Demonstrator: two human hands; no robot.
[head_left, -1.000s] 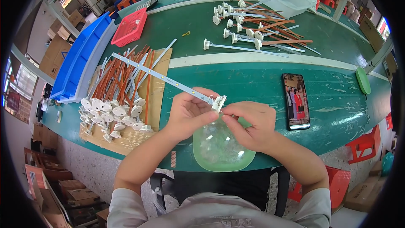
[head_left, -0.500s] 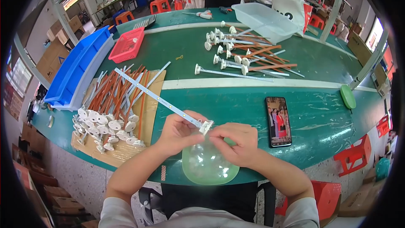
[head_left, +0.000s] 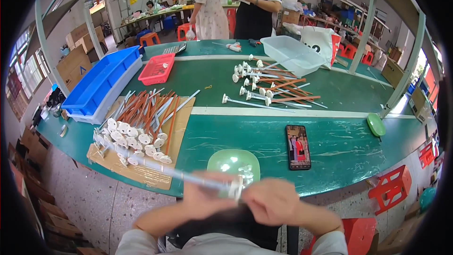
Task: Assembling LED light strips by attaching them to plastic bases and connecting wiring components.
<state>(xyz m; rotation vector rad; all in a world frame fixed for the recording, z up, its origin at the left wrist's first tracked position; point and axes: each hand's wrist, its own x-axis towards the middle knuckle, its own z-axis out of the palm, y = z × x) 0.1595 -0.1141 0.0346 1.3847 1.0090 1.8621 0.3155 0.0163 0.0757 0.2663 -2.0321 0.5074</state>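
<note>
A light strip (head_left: 163,166), thin and whitish, slants from the left into my left hand (head_left: 205,197), whose fingers are closed round its near end. A round white cap (head_left: 236,187) sits at that end, blurred by motion. Against the cap is my right hand (head_left: 273,200), its fingers pinched together; what they grip is hidden. Both hands are just in front of the table's near edge. Beyond them a light green dish (head_left: 222,160) lies on the table, its contents too small and shiny to make out.
Capped strips (head_left: 151,108) are heaped on cardboard (head_left: 181,130) at left, more strips (head_left: 278,89) at the far right. Around stand a blue bin (head_left: 101,85), a red basket (head_left: 153,76), a clear tub (head_left: 295,61), a phone (head_left: 298,147) and a small green dish (head_left: 376,124). Two people stand beyond.
My view has tilted up, showing more of the people beyond. Both hands have drawn toward me, off the dish. The strip has swung down to a flatter slant over the heap at left.
</note>
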